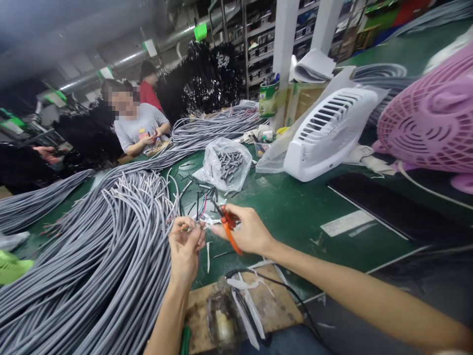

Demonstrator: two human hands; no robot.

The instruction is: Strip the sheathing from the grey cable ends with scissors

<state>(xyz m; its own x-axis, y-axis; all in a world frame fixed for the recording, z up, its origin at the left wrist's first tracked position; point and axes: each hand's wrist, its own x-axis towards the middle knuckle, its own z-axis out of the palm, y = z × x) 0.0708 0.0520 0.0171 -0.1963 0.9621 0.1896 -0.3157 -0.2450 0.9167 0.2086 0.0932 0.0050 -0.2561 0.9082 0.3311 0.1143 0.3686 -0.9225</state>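
The left hand (185,242) pinches a grey cable end (192,227) — the right hand (248,230) grips orange-handled cutters (228,228) beside it, fingers wrapped around the handles.

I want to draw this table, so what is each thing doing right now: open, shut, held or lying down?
left hand: closed, pinching a grey cable end.
right hand: closed around orange cutters.
orange cutters: held up, blades too small to tell.
plastic bag: open, small grey pieces inside.
white fan: lying tilted, wrapped in clear plastic.
grey cables: heaped loose on the green table.
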